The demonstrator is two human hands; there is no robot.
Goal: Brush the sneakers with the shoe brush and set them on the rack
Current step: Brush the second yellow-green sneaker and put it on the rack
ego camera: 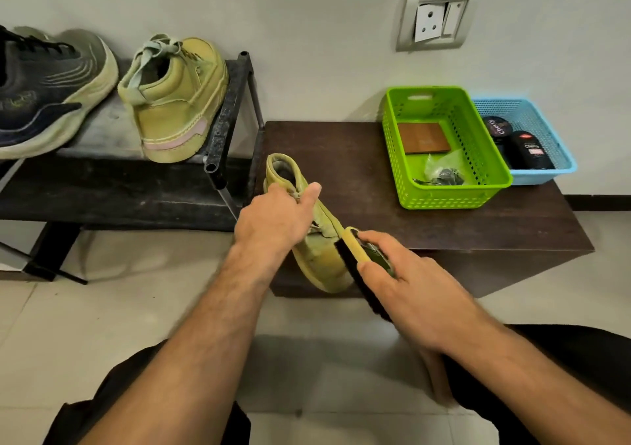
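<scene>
While its mate [174,99] stands on the dark rack [225,116] beside a dark running shoe [47,93], an olive sneaker [316,250] lies over the low table's [444,226] front edge, grasped by the left hand [276,221]; the right hand [409,291] grips the shoe brush [355,253], bristles against the sneaker's toe side.

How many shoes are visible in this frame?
3. A dark sneaker and an olive sneaker stand on the rack; a second olive sneaker is held by the left hand over the low table. Others could lie outside the frame.
</scene>
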